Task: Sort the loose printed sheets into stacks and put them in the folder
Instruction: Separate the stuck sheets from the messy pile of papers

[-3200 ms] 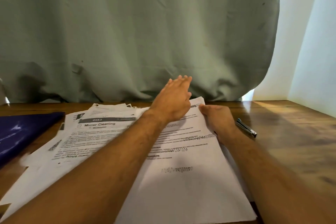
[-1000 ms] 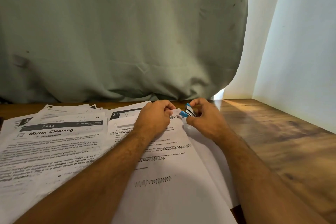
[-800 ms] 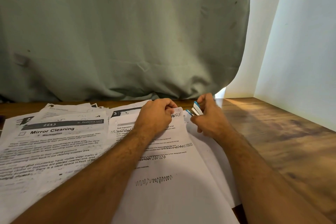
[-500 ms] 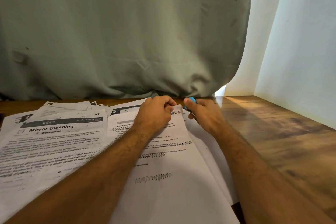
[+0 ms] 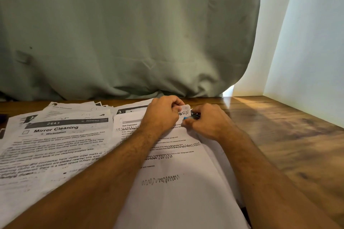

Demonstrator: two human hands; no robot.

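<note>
Head view: the left hand (image 5: 163, 115) pinches the far corner of the sheet stack (image 5: 167, 163) on the counter (image 5: 288, 135). Beside that corner, the right hand's (image 5: 210, 122) fingers curl round a small blue-tipped stapler (image 5: 191, 116). If the pinch loosens, the sheets could fan and fasten crooked.

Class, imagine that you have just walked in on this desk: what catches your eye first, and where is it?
Two hands meet at the far corner of a sheet stack: the left hand pinches the corner, the right hand holds a small blue-tipped stapler against it. Left lies a "Mirror Cleaning" sheet; a grey-green curtain fills the background.
</note>
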